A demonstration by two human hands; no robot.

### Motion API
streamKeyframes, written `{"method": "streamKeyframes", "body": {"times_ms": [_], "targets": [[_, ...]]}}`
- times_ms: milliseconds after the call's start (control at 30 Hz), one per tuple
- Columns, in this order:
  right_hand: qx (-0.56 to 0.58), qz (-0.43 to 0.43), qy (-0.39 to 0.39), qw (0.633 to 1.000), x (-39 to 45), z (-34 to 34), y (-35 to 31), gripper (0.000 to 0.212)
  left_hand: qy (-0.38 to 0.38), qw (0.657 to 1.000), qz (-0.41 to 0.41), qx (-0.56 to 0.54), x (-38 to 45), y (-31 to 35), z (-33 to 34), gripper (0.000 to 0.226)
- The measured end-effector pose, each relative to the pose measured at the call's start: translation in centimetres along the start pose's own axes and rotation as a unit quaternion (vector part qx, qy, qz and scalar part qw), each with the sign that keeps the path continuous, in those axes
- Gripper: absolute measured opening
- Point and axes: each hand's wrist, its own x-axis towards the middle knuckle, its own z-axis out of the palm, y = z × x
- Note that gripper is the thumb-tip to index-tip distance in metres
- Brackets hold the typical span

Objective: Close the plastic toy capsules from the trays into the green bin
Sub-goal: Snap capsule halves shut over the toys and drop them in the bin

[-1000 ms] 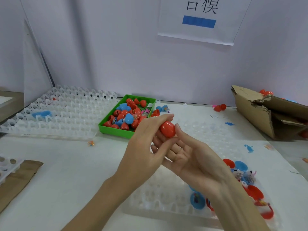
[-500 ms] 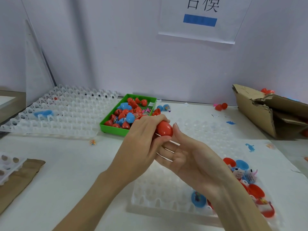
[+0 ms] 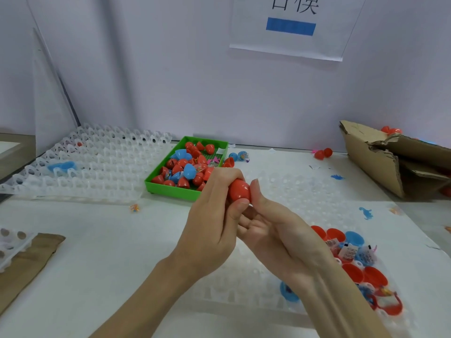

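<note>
A red capsule (image 3: 239,191) is held above the table's middle, pinched between both hands. My left hand (image 3: 212,220) wraps its left side with the thumb under it. My right hand (image 3: 275,230) touches its right side with the thumb tip, palm up below. Behind them the green bin (image 3: 170,189) holds several closed red and blue capsules. A clear tray (image 3: 305,191) lies under and right of my hands, with open red and blue capsule halves (image 3: 361,274) and small toys at its near right corner.
A large clear tray (image 3: 97,167) with a blue piece sits at the left. A torn cardboard box (image 3: 390,162) stands at the far right. Loose capsules (image 3: 323,153) lie by the back wall. Brown paper (image 3: 26,262) and another tray's corner lie at the near left.
My left hand has closed further round the red capsule, and its thumb now sits under it. Both hands stay in about the same place.
</note>
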Motion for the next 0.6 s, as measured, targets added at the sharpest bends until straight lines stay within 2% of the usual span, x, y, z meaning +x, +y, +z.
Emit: {"method": "streamKeyframes", "body": {"times_ms": [333, 467, 600], "targets": [[-0.027, -0.033, 0.010, 0.999, 0.3, -0.4, 0.2, 0.037, -0.029, 0.998, -0.034, 0.039, -0.1, -0.7, -0.2, 0.035], [-0.030, -0.019, -0.007, 0.999, 0.5, -0.5, 0.0, 0.041, -0.061, 0.998, -0.029, 0.018, -0.1, -0.8, -0.4, 0.055], [0.028, 0.010, 0.009, 1.000, 0.4, -1.2, -0.3, 0.038, -0.059, 0.997, -0.004, 0.058, 0.2, -0.7, -0.6, 0.043]]}}
